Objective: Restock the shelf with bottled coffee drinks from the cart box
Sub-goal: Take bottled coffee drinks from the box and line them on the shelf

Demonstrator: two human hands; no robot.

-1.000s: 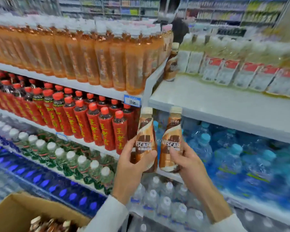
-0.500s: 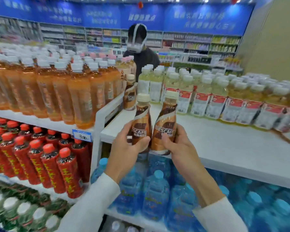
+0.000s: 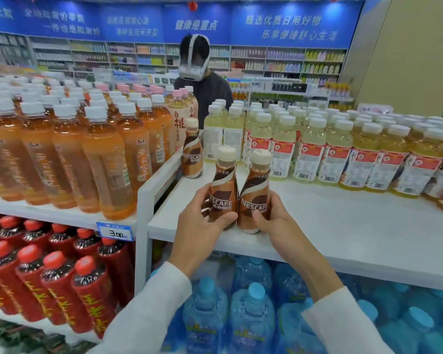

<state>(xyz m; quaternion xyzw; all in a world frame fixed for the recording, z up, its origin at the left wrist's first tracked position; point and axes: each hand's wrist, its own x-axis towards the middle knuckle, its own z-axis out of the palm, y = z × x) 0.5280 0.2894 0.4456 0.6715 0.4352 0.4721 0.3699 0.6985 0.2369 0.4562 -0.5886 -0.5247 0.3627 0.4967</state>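
Note:
My left hand [image 3: 199,227] grips one brown Nescafe coffee bottle [image 3: 223,186] with a cream cap. My right hand [image 3: 279,224] grips a second Nescafe bottle [image 3: 255,192] right beside it. Both bottles are upright and touch each other, low over the front part of the white top shelf [image 3: 343,226]. A third Nescafe bottle [image 3: 192,152] stands on that shelf further back, by the left divider. The cart box is out of view.
Orange tea bottles [image 3: 108,159] fill the left shelf section. Pale yellow drink bottles [image 3: 312,149] line the back of the white shelf. Red-capped bottles [image 3: 54,277] and blue water jugs [image 3: 251,315] sit below. A person wearing a headset [image 3: 195,62] stands behind the shelf.
Both hands have lifted the two coffee bottles from the lower shelf level up to the top shelf and moved them forward over its front edge. The view has tilted up.

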